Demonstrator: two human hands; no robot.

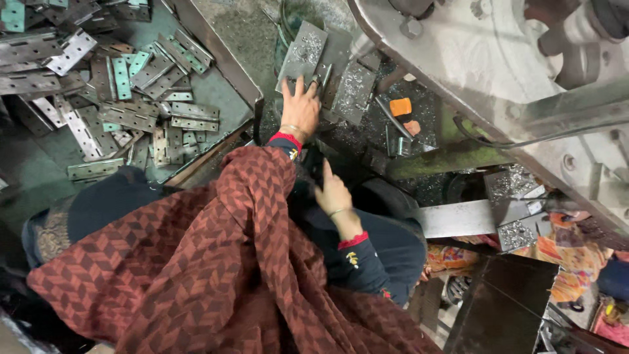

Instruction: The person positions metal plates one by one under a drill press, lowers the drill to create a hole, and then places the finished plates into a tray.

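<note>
Metal plate (303,56): lying under the fingertips of the left hand (300,105), fingers pressing it flat, not clamped round it; work seemingly ongoing, many pieces waiting; right hand (333,192) hanging near the lap, loosely open, holding nothing; tray (226,62) left of the left hand carrying a heap of hinges (118,98); press machine (498,72) standing to the right.

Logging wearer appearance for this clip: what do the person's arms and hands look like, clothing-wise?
Both hands are bare, no gloves. The left hand and right hand each wear a thin metal bangle at the wrist. The sleeves are dark navy with red cuffs and small embroidered motifs. A maroon shawl with a chevron pattern drapes over the arms.
</note>
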